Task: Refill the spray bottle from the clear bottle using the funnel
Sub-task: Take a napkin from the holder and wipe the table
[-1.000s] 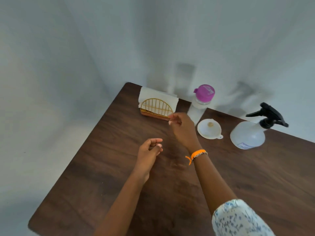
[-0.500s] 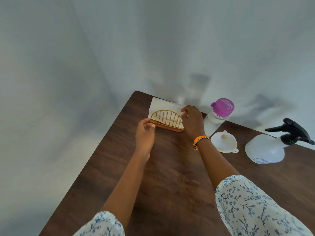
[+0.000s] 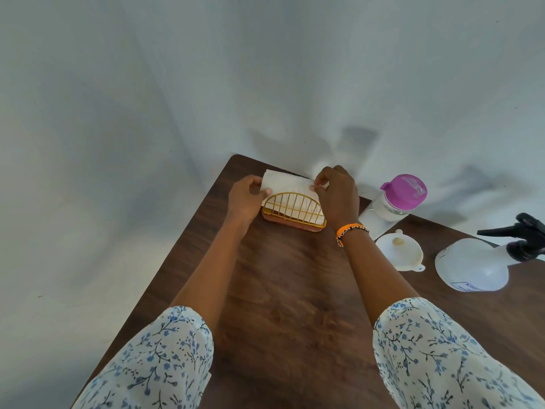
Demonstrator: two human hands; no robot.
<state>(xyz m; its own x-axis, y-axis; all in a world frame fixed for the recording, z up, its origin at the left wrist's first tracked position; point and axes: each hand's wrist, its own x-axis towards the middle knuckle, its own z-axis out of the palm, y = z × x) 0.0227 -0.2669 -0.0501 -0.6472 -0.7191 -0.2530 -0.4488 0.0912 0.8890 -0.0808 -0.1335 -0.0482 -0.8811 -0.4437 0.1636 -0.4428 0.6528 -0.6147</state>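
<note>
The spray bottle (image 3: 474, 268) stands on the dark wooden worktop (image 3: 283, 305) at the far right, its white body rounded and its black trigger head (image 3: 522, 240) pointing left, the right side partly cut off by the frame edge. Just to its left lies the white funnel (image 3: 398, 251), mouth up, with a small tab at its rim toward the person. Behind the funnel, near the back edge of the worktop, stands the clear bottle (image 3: 389, 209) with its pink cap (image 3: 405, 191) closed. None of the three is being touched.

Both hands are further left, at a gold wire napkin holder (image 3: 293, 212) on a reddish base, which sits near the back left corner of the worktop. A stack of white paper napkins (image 3: 284, 184) stands upright in it. The left hand (image 3: 246, 199) grasps the left edge of the napkins – thumb in front, fingers curled behind. The right hand (image 3: 336, 191) pinches the upper right corner of the napkins between thumb and fingertips, its back toward the camera. An orange beaded wristband (image 3: 349, 231) circles the right wrist.

Both forearms reach across the bare middle of the worktop, and white sleeves (image 3: 442, 349) printed with small blue flowers fill the bottom corners of the view. A plain pale wall – with soft shadows of the bottles on it – rises behind the worktop.
</note>
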